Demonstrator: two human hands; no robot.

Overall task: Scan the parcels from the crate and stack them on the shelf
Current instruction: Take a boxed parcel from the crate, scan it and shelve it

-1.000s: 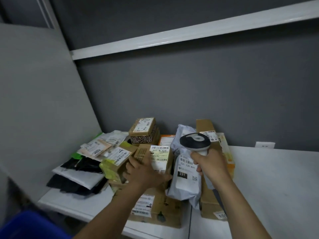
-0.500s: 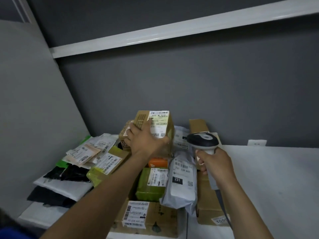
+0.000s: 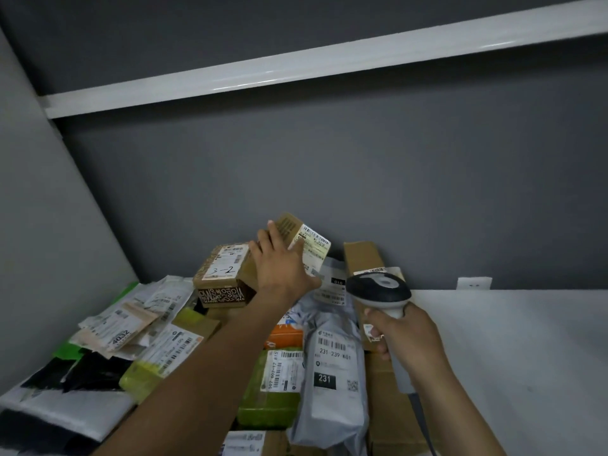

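My left hand [image 3: 279,268] grips a small labelled box [image 3: 291,225], tilted at the frame's centre above the piled parcels [image 3: 332,373], while my right hand [image 3: 406,337], lower right, is curled round the scanner [image 3: 378,287].

The light was dim and flat, with a grey cast. Thin glare streaks lay along the white upper shelf [image 3: 296,70] high above both hands, and a dark shadow band ran across the wall [image 3: 362,133] just beneath it. The box [image 3: 296,233] gripped by the left hand [image 3: 279,271] was smeared and its label unreadable; print below that hand was sharper. The scanner [image 3: 378,287] held in the right hand [image 3: 404,334] caught a soft sheen. Straight edges bowed and leaned toward the corners.
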